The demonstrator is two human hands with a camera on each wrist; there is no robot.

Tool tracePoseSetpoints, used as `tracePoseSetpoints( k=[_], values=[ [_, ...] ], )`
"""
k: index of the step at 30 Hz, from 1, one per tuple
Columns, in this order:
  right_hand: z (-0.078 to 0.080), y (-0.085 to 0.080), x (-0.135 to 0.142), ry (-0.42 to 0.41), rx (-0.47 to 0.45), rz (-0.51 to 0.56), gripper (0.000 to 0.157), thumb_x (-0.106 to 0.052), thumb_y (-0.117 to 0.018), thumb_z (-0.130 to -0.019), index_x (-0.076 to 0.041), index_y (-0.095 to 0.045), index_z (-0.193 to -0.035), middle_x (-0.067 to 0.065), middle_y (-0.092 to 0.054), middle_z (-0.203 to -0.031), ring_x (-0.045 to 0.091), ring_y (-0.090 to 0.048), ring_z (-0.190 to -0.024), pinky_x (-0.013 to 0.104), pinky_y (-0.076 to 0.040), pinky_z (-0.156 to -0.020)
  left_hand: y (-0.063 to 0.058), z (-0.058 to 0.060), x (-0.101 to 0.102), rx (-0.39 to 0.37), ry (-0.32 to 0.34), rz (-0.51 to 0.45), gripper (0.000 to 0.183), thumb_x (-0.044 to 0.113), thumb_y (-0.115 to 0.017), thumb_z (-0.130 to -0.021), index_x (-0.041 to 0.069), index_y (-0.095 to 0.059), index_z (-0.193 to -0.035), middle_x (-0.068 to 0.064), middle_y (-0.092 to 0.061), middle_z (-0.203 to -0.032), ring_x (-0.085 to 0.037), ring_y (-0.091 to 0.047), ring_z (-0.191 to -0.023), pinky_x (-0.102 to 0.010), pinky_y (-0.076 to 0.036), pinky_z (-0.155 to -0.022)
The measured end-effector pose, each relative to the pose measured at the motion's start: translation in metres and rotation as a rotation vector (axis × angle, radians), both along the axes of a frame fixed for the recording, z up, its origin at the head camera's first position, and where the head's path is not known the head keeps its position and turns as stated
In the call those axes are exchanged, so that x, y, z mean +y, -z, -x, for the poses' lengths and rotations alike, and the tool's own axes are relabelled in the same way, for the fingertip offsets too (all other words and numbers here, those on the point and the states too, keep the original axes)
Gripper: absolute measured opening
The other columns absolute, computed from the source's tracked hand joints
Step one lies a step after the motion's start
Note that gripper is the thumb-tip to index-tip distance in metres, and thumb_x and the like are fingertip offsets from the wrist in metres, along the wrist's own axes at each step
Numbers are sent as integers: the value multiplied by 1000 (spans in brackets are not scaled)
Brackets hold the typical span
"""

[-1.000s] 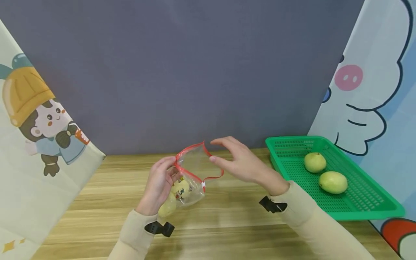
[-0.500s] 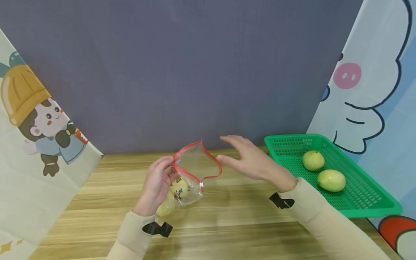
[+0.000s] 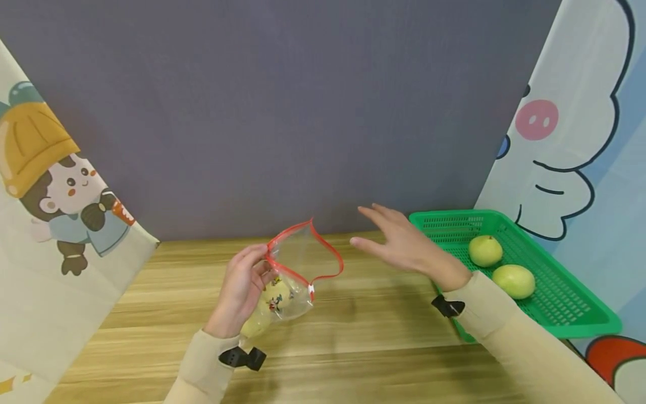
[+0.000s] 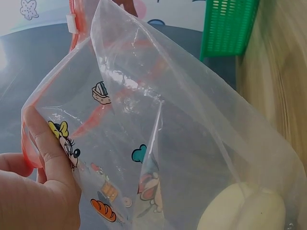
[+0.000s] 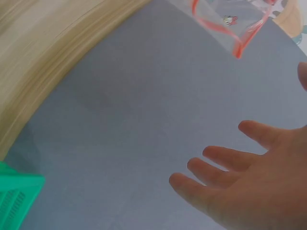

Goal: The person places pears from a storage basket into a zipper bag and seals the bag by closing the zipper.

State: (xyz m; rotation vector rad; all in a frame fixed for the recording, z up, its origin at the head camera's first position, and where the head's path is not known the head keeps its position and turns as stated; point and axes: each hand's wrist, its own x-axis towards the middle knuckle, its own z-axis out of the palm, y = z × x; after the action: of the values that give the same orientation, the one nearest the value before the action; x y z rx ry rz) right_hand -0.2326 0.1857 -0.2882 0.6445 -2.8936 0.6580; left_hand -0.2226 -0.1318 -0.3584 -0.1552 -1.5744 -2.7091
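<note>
My left hand (image 3: 241, 289) pinches the red-rimmed edge of a clear zip bag (image 3: 295, 306), whose mouth gapes toward the right. Cartoon prints mark the bag's side, and a white slider sits on its red zip. Inside, low down, lies a pale yellow-green fruit (image 4: 244, 211), partly hidden by the hand in the head view. My right hand (image 3: 411, 247) is in the air between the bag and the green basket, fingers spread, holding nothing. Two similar pale yellow-green fruits, a rounder one (image 3: 485, 251) and a longer one (image 3: 513, 281), lie in the basket.
The green plastic basket (image 3: 587, 320) stands at the right of the wooden table (image 3: 353, 359), partly behind my right forearm. A dark grey panel (image 3: 323, 112) rises along the table's back edge. Cartoon-printed sheets border the left and right sides.
My right hand has moved away from the bag's rim, rightward toward the basket, and its fingers have spread. The left hand keeps its pinch on the bag, which stays nearly in place.
</note>
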Motion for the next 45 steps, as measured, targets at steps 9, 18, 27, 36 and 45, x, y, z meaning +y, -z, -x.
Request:
tracePoseSetpoints(
  k=[9, 18, 27, 36, 45],
  values=[
    [11, 5, 16, 38, 6, -77, 88, -71, -47, -96, -16, -24, -162, 22, -13, -167, 46, -9, -152, 70, -16, -118, -1, 0, 0, -1, 0, 7, 21, 8, -53, -104, 10, -70, -91, -2, -66, -85, -12, -63, -70, -24, -59, -65],
    [19, 10, 28, 70, 19, -158, 91, -72, -45, -96, -11, -26, -161, 28, -16, -164, 49, -11, -151, 67, -16, -120, 0, -1, -1, 6, 1, 6, 21, 8, -53, -104, 11, -69, -92, -1, -66, -84, -11, -64, -70, -24, -59, -66],
    [30, 14, 45, 105, 30, -190, 91, -71, -44, -97, -8, -28, -160, 31, -18, -163, 52, -12, -150, 67, -14, -120, -1, -1, -2, -7, 3, -1, 22, 8, -52, -104, 11, -70, -91, 0, -66, -83, -11, -63, -70, -23, -59, -65],
    [38, 16, 56, 128, 29, -200, 90, -70, -44, -98, -6, -27, -160, 34, -19, -161, 55, -13, -148, 71, -14, -118, 1, 0, -3, -7, -9, 13, 20, 9, -54, -104, 11, -70, -91, -1, -66, -83, -11, -63, -70, -24, -59, -66],
    [47, 17, 69, 158, 47, -225, 91, -69, -44, -98, -4, -27, -159, 36, -19, -160, 57, -15, -146, 75, -14, -115, -1, -1, -4, -17, -10, 1, 21, 9, -53, -104, 11, -69, -91, -1, -65, -82, -11, -63, -68, -23, -58, -63]
  ],
)
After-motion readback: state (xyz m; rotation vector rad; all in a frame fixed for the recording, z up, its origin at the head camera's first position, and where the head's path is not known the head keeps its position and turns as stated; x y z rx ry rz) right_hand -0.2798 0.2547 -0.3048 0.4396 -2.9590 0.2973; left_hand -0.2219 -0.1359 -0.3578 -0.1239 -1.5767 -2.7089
